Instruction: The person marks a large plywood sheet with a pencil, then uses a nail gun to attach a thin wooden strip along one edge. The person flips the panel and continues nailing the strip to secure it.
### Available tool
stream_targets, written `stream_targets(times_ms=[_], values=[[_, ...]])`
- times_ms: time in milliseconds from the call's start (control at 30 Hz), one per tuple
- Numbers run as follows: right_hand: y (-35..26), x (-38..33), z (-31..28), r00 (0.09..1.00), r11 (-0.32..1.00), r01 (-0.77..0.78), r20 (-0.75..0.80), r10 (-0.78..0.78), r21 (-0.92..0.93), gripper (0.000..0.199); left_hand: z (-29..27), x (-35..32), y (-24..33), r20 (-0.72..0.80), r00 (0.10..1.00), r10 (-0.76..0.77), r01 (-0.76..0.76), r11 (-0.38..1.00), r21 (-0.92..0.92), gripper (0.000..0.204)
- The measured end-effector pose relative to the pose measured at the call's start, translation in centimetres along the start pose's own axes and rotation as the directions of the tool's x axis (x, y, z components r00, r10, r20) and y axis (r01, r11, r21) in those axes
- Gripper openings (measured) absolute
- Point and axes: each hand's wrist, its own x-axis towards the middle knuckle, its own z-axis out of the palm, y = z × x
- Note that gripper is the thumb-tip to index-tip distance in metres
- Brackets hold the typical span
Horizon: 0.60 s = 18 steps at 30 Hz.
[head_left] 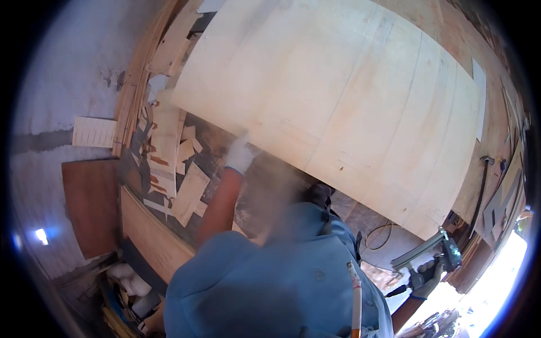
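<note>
A large pale plywood sheet (338, 101) spreads across the upper middle, its near edge slanting down to the right. My left hand (239, 156), in a white glove, is at that near edge, toward the sheet's left corner. Its fingers are blurred, so whether they grip the edge or only touch it does not show. At the lower right my right hand (427, 280), gloved with dark finger coating, is wrapped round the handle of a nail gun (420, 253). The gun's head is close to the sheet's near right corner.
Wood offcuts (190, 191) litter the dark surface at the left, beside long strips (132, 90). A hammer (482, 191) lies on wood at the right. A thin looped hose (380, 235) is below the sheet. A brown board (90, 205) leans on the left wall.
</note>
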Motion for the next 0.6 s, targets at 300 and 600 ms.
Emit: stream_targets(times_ms=[300,600], values=[[15.7,-13.6,11.9,0.917,0.908,-0.301,0.350,0.191,0.293,0.038,-2.2,2.6,-0.5,0.089,0.996,-0.021,0.021,1.000,0.010,0.045],[27.4,-18.6,21.2,0.873,0.727,-0.453,0.423,0.244,0.516,0.026,-4.9,3.2,4.0,0.263,0.944,-0.201,0.210,0.978,-0.007,0.043]])
